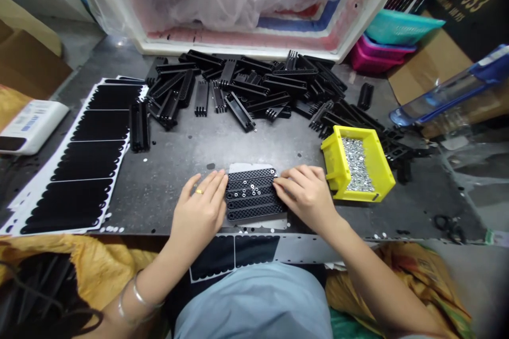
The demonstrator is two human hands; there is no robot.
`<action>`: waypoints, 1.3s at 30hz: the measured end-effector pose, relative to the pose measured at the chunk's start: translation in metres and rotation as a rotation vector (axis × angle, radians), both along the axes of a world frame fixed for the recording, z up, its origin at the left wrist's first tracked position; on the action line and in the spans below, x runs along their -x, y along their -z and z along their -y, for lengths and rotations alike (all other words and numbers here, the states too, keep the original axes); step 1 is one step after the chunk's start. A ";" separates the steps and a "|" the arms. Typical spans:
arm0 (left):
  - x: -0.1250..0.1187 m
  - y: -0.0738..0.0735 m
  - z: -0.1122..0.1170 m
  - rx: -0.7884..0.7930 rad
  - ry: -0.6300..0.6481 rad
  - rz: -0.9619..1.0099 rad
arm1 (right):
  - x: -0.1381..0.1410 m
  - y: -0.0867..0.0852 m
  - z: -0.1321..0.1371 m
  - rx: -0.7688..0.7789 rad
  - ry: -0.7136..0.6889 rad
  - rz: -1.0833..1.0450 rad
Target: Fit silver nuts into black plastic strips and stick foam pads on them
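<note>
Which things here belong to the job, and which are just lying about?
Job: black ribbed strips under the left hand and right hand; heaped black strips; yellow bin of silver fasteners; black sheets.
Lying about: pink basket, teal basket, scissors.

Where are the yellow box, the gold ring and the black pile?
Yellow plastic bin [333, 161]: head view, on its left wall.
Gold ring [199, 190]: head view, on the top of the band.
Pile of black plastic pieces [267, 99]: head view, on a piece near the middle.
</note>
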State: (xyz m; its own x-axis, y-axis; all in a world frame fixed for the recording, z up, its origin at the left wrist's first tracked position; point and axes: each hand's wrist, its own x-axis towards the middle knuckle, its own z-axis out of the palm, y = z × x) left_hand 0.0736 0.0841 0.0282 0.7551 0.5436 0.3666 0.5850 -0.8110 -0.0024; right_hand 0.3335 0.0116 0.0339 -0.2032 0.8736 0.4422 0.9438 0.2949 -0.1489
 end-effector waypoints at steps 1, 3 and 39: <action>-0.002 -0.002 0.003 0.008 -0.017 -0.021 | -0.003 0.001 0.000 -0.031 0.006 0.050; -0.004 -0.005 0.006 0.033 -0.035 -0.053 | -0.010 0.003 0.002 -0.068 -0.024 0.132; -0.007 0.006 -0.067 1.410 -0.200 0.456 | -0.106 -0.026 0.057 -0.032 0.506 0.027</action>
State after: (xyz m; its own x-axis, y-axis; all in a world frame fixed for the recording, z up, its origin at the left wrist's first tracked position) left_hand 0.0805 0.1508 0.0223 0.5957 0.7201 -0.3559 0.4185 0.1000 0.9027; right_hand 0.4393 -0.0454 0.0597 0.2304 0.8516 0.4709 0.9730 -0.1965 -0.1208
